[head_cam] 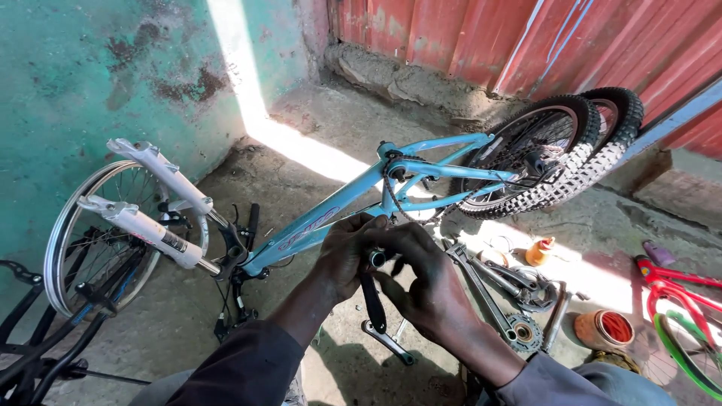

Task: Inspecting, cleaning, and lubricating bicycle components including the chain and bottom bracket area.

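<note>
Light blue bicycle frame (331, 207) lies upside down on the concrete floor (188, 316), white fork (150, 203) to the left, knobby rear wheel (541, 162) to the far right. Both hands meet at the frame's middle. Left hand (346, 256) has its grip closed around the top end of a black crank arm (372, 301), which hangs down from it. Right hand (425, 274) touches the same end, fingers curled; grip state there cannot be told. Wrenches (481, 282) and a sprocket (523, 331) lie just right of the hands.
</note>
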